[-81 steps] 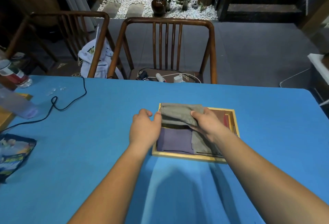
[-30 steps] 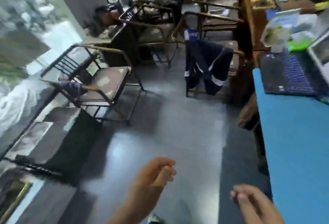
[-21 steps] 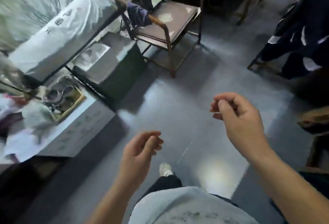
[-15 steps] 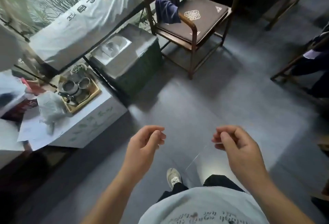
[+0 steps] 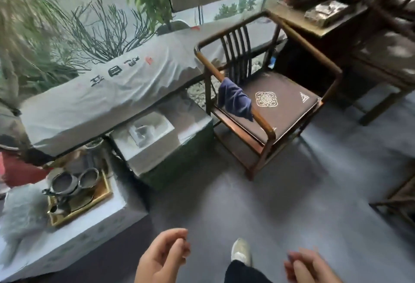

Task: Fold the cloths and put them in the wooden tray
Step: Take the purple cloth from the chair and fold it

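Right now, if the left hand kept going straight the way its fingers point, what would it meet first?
Probably nothing near: the left hand is empty, its fingers aimed up-right over bare floor towards the wooden chair. Depth is unclear.

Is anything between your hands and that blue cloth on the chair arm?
Nothing visible. Both the left hand and right hand are empty and open, low in view. Only bare floor lies between them and the blue cloth draped over the near arm of the chair.
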`<state>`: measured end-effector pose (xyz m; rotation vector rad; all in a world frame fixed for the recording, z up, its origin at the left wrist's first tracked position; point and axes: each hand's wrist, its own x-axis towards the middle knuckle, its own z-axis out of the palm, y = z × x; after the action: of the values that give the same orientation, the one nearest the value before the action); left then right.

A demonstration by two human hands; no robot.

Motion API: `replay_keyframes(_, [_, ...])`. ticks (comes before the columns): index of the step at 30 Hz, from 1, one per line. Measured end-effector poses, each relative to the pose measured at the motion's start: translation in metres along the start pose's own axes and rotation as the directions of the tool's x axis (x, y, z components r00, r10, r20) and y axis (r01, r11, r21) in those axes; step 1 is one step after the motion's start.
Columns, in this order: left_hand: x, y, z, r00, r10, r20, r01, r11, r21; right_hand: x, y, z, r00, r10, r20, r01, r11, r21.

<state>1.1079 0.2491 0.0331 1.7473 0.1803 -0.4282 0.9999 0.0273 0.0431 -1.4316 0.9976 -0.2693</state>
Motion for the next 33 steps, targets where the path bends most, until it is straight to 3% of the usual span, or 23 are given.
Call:
replay_keyframes(2, [0.032,0.014,0.005,0.999,-0.038,-0.022,0.038,0.999,-0.010,0.057,-0.034,0.016,0.998,-0.065,0.003,0.065,0.997,-0.033])
replay_keyframes(7, [0.146,0.057,0.020,0.994,-0.107,-0.036,0.102,0.989,-0.108,0.203,-0.113,0.085,0.958,-0.219,0.184,0.234,0.970,-0.063])
replay_keyframes(9, [0.210,0.072,0.027,0.994,-0.109,-0.017,0.107,0.989,-0.102,0.257,-0.125,0.117,0.959,-0.235,0.162,0.250,0.965,-0.079])
replay_keyframes(13, [0.369,0.106,0.054,0.993,-0.003,0.115,-0.011,0.992,0.128,0.343,-0.126,0.175,0.981,-0.187,0.054,0.190,0.980,-0.062])
replay_keyframes(17, [0.524,0.139,0.126,0.964,0.078,0.254,-0.157,0.939,0.306,0.402,-0.109,0.203,0.995,-0.070,-0.065,0.063,0.993,-0.104])
replay_keyframes(19, [0.572,0.149,0.160,0.950,0.108,0.294,-0.219,0.900,0.377,0.423,-0.105,0.211,0.995,-0.030,-0.094,0.013,0.985,-0.175])
replay_keyframes(21, [0.619,0.151,0.203,0.930,0.046,0.365,-0.210,0.880,0.426,0.466,-0.099,0.216,0.986,-0.043,-0.161,-0.012,0.944,-0.330])
replay_keyframes(23, [0.644,0.146,0.238,0.918,-0.069,0.390,-0.139,0.866,0.480,0.509,-0.096,0.225,0.989,-0.066,-0.131,-0.019,0.826,-0.563])
replay_keyframes(26, [0.648,0.136,0.263,0.941,-0.123,0.316,-0.058,0.859,0.509,0.556,-0.091,0.240,0.994,0.106,0.038,-0.037,0.629,-0.777])
replay_keyframes(28, [0.636,0.129,0.264,0.950,-0.116,0.289,-0.047,0.865,0.500,0.567,-0.087,0.245,0.974,0.193,0.116,-0.035,0.640,-0.767])
replay_keyframes(31, [0.626,0.130,0.264,0.954,-0.133,0.268,-0.017,0.870,0.492,0.568,-0.088,0.241,0.984,0.151,0.098,-0.036,0.699,-0.715])
replay_keyframes(33, [0.629,0.137,0.267,0.952,-0.163,0.260,-0.020,0.814,0.581,0.567,-0.089,0.239,0.997,0.068,0.031,-0.028,0.727,-0.686])
